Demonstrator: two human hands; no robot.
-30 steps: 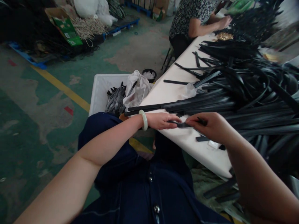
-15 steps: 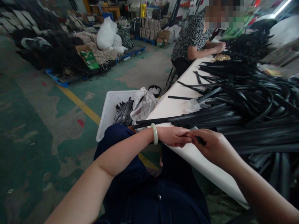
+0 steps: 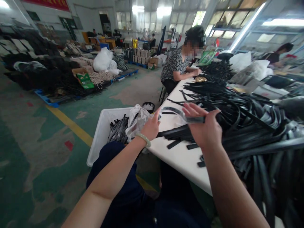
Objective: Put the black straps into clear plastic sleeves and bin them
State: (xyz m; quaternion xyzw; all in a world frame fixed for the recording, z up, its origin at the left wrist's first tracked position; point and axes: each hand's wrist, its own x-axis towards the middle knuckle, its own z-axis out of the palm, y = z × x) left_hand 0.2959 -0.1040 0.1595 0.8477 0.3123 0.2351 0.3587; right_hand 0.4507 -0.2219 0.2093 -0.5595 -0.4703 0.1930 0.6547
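Observation:
My left hand (image 3: 151,127), with a pale bangle (image 3: 143,139) at the wrist, is closed on one end of a black strap (image 3: 171,110). The strap arches above the white table and runs across to my right hand (image 3: 206,128). That hand is turned palm up, its fingers stretched out, and the strap lies over them and passes under the thumb, which holds it. Beyond the thumb the strap's other end cannot be told from the dark heap behind. Several loose black strips (image 3: 179,132) lie on the table (image 3: 182,158) just below the hands.
A large heap of black strips (image 3: 247,126) covers the table's right side. Left of the table stands a white bin (image 3: 96,136) with dark strips and a pale cloth (image 3: 137,122). Across the table's far end a co-worker (image 3: 174,65) sits with hands near gold-coloured pieces (image 3: 200,79).
My hands were together at the table edge; now they are raised and apart, with the strap arched between them. My right hand has turned palm up. The view has tilted upward.

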